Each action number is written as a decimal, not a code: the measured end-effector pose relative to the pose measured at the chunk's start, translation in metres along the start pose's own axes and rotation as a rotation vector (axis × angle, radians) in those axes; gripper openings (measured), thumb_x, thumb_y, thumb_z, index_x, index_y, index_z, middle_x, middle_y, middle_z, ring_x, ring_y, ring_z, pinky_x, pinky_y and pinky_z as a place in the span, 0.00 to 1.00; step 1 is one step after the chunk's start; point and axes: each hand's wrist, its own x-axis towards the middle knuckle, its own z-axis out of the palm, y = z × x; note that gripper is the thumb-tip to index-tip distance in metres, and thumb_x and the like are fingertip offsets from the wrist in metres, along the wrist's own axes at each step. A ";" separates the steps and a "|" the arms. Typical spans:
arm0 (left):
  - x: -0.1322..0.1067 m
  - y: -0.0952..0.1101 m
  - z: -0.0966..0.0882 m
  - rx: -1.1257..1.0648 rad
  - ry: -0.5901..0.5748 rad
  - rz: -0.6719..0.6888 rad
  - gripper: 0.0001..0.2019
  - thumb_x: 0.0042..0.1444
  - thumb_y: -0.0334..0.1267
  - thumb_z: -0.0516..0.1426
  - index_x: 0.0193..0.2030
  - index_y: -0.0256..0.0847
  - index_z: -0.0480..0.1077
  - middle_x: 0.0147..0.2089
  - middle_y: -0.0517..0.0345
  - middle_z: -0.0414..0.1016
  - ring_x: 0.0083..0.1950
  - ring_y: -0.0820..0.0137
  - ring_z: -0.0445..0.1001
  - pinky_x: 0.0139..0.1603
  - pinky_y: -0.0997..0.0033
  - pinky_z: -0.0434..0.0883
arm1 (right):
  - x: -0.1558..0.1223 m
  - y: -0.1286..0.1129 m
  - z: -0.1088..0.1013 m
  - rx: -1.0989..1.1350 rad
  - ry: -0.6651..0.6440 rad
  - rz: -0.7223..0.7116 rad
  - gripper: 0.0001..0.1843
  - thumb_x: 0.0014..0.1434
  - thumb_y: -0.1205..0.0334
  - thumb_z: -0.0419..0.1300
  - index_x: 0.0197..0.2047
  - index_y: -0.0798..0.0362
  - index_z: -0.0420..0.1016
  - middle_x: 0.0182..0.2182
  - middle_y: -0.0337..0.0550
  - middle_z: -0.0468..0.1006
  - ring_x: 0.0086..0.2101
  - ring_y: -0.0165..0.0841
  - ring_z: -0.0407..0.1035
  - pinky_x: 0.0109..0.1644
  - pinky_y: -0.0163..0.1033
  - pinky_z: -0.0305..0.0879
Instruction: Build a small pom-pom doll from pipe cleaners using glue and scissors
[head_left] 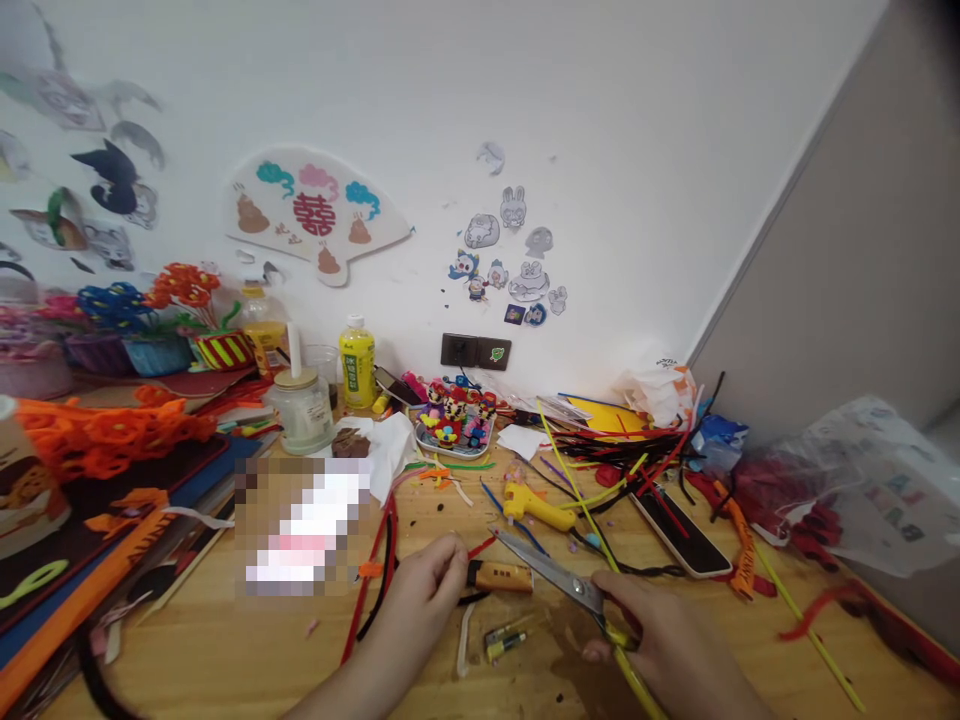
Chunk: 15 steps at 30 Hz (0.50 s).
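Observation:
My right hand point(660, 625) grips a pair of scissors point(546, 572) by the handles, blades pointing left and away from me. Closed in a pinch, my left hand point(427, 590) holds a short red pipe cleaner point(482, 547) whose end sticks out near the scissor tips. A long yellow pipe cleaner point(571, 470) runs past the scissor handles; I cannot tell whether my right hand holds it too. Behind the blades lie an orange-brown box-like piece point(504, 577) and a yellow glue gun point(538, 505). A small clear-and-yellow item point(506, 642) rests between my hands.
A tray point(454, 450) of small colourful figures stands at the back, beside a yellow drink bottle point(358, 365) and glass jar point(301, 415). A phone point(682, 530) and many pipe cleaners point(622, 445) lie right. Orange pipe-cleaner flowers point(112, 430) fill the left. A blurred-out patch point(304, 525) sits left of centre.

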 end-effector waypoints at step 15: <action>0.000 -0.003 0.003 0.037 -0.037 0.009 0.12 0.55 0.39 0.44 0.21 0.43 0.54 0.21 0.66 0.54 0.25 0.71 0.56 0.26 0.74 0.53 | 0.001 -0.001 0.003 -0.279 0.100 -0.060 0.17 0.49 0.56 0.61 0.44 0.49 0.71 0.38 0.44 0.78 0.36 0.42 0.73 0.35 0.39 0.64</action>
